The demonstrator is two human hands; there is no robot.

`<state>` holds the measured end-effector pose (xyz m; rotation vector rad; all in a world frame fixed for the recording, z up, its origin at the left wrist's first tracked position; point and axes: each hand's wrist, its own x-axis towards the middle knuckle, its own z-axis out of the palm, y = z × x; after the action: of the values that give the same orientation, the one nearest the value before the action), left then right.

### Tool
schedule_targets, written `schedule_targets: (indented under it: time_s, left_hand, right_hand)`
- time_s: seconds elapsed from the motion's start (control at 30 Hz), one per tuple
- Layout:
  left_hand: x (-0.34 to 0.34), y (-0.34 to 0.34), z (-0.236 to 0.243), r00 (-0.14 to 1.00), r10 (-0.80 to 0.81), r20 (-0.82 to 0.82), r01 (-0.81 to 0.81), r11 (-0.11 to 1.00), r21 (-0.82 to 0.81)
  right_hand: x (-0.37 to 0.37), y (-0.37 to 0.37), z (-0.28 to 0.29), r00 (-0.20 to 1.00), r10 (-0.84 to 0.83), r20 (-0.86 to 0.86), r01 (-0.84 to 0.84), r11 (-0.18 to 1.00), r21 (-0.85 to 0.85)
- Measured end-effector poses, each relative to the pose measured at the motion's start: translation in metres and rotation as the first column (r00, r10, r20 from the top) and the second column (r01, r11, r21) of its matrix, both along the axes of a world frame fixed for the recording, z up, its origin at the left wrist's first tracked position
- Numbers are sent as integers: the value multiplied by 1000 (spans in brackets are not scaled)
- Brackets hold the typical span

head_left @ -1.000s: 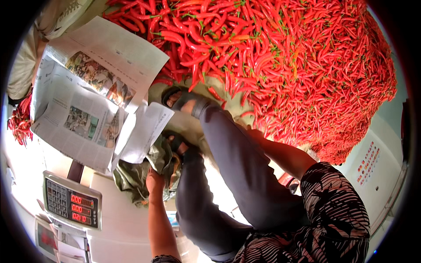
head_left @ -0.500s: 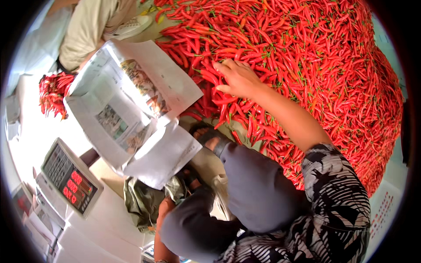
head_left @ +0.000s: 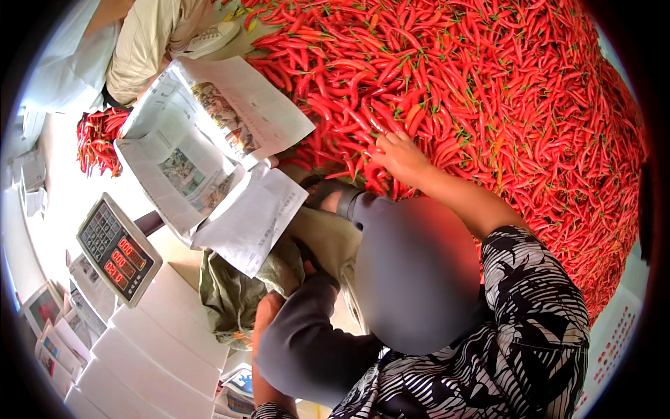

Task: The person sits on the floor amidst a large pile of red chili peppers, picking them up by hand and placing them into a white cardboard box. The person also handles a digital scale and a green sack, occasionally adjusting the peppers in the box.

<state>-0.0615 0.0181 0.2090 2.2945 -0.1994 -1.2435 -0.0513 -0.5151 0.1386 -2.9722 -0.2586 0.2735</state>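
A large heap of red chili peppers (head_left: 502, 126) with green stems spreads across the right and far side. At its near left edge my right hand (head_left: 403, 160) is curled, its fingertips closed on red chili peppers there. My left hand (head_left: 268, 306) hangs low beside my bent knee, against a crumpled olive-green sack (head_left: 227, 293); its fingers are hidden. Between the heap and the scale stands an open box lined with newspaper (head_left: 150, 185), paper flaps spread outward. No peppers show on its visible lining.
A digital scale display (head_left: 118, 250) with lit red figures stands at the left. Beyond the box are a smaller bunch of red peppers (head_left: 101, 140) and another person's light trousers (head_left: 143, 52). White boxes (head_left: 164, 335) and printed papers (head_left: 63, 349) lie at lower left.
My right hand has moved right and nearer to me, its spread fingers now curled in. The view has shifted slightly. My left hand stays beside the green sack.
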Motion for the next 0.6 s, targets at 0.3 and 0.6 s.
schedule_targets:
  time_s: [0.3, 0.6]
  left_hand:
    - [87, -109, 35, 747, -643, -169, 639, 765, -85]
    - [64, -152, 119, 609, -793, -1, 779, 598, -190]
  right_hand:
    - [39, -34, 32, 993, -113, -34, 112, 801, 588]
    - [29, -3, 24, 809, -384, -445, 568, 319, 758]
